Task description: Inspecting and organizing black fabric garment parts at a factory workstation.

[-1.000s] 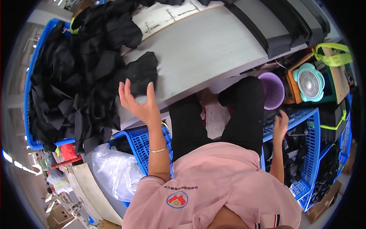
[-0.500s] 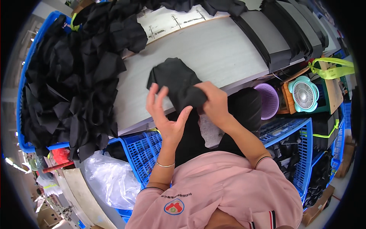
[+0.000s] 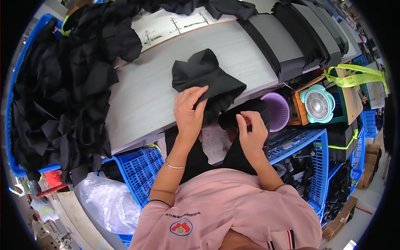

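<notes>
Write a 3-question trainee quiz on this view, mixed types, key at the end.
1. Multiple choice: what is the left hand touching?
A) a clear plastic bag
B) a black fabric piece
C) a yellow-green strap

2. True or false: in the picture, the purple bin is to the left of the teal fan.

3. Short answer: on which wrist is the silver-coloured bracelet worn?

Key: 1. B; 2. True; 3. Left.
</notes>
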Demonstrator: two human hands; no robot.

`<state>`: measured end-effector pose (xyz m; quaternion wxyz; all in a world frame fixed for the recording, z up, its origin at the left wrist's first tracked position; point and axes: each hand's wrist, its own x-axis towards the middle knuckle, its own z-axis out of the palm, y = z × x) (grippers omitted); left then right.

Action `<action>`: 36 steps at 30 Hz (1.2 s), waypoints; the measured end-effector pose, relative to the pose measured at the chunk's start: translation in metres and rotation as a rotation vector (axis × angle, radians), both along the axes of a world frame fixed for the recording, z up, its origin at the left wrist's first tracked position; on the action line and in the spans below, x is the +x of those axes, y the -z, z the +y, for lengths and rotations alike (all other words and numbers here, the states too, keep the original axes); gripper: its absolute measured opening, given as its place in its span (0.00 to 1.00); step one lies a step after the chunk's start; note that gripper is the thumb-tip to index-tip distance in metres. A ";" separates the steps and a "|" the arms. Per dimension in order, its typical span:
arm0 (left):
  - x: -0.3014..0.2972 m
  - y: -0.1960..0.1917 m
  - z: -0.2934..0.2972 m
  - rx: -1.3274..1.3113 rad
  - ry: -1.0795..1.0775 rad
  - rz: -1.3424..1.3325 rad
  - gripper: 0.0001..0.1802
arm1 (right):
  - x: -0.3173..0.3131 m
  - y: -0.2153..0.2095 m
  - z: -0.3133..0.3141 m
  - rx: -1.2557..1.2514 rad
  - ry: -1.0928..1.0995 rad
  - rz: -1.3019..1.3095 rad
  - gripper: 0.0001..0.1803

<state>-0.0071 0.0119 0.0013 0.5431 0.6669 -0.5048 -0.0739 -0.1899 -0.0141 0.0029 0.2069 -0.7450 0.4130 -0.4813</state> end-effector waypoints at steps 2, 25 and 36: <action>-0.007 -0.011 0.001 0.016 0.031 -0.090 0.16 | 0.000 0.001 -0.002 -0.168 -0.108 0.067 0.08; -0.019 -0.027 0.040 0.122 0.494 0.702 0.03 | 0.022 0.032 -0.020 0.312 -0.252 0.079 0.13; -0.049 -0.009 0.040 0.296 0.826 0.909 0.06 | 0.035 0.019 -0.050 0.618 -0.573 -0.266 0.16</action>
